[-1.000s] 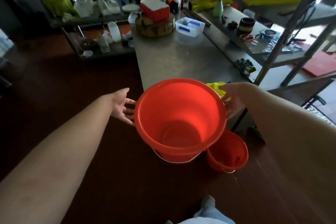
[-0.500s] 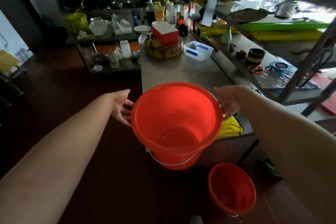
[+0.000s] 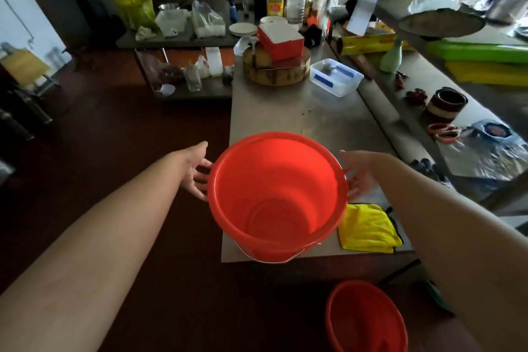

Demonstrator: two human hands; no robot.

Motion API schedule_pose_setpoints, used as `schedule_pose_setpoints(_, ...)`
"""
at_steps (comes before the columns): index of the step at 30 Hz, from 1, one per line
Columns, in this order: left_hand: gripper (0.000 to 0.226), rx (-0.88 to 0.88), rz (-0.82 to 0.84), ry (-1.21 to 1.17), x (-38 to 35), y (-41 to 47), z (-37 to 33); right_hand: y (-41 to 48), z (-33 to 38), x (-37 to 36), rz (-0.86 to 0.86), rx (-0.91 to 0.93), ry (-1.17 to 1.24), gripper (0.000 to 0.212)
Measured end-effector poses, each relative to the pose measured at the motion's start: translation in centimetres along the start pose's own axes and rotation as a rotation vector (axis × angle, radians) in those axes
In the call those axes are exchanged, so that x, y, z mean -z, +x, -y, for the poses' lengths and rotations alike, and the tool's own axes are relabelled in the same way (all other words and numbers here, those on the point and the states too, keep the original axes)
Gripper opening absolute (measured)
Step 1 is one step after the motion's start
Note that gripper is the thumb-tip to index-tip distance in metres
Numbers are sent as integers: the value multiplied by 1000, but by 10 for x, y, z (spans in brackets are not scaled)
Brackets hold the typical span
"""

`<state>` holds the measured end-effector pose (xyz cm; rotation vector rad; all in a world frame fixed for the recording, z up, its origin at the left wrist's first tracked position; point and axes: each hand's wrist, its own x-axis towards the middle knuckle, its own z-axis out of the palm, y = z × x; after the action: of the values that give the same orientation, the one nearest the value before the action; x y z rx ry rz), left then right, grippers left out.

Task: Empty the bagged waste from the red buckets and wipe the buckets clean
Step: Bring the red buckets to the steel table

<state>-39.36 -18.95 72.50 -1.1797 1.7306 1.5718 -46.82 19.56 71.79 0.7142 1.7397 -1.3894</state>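
The left hand (image 3: 197, 177) and right hand (image 3: 357, 177) press, fingers spread flat, against the sides of the empty red bucket (image 3: 274, 189) at the near edge of the bench (image 3: 285, 114), so it is best seated fully there before reaching for the yellow cloth (image 3: 368, 227) on the bench's near corner.

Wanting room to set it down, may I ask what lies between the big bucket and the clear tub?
Only bare tabletop with a few specks, per the head view.

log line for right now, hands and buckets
large red bucket: empty, at table edge | left hand: on its side | right hand: on its side | small red bucket: on floor | yellow cloth: on table
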Motion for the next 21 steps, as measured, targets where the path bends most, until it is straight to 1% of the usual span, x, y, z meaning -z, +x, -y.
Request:
schedule_pose_setpoints(2, 76, 4, 4, 5, 2, 10, -4, 5, 4, -5, 0, 2, -6, 61)
schedule_pose_setpoints(8, 71, -5, 45, 63, 9, 29, -23, 15, 4, -16, -84, 20, 23, 58)
schedule_pose_setpoints(13, 68, -23, 78, 133, 13, 36, -31, 18, 1, -18, -131, 16, -41, 63)
schedule_pose_setpoints(17, 67, -108, 37, 171, 4, 33, -40, 13, -6, -19, -174, 39, -130, 67)
schedule_pose_setpoints(19, 64, -187, -22, 134, -3, 29, -45, 5, -9, -19, -240, 59, -177, 67)
schedule_pose_setpoints(21, 60, -282, -50, 119, -13, 23, -54, -1, -11, -13, -306, 94, -173, 66)
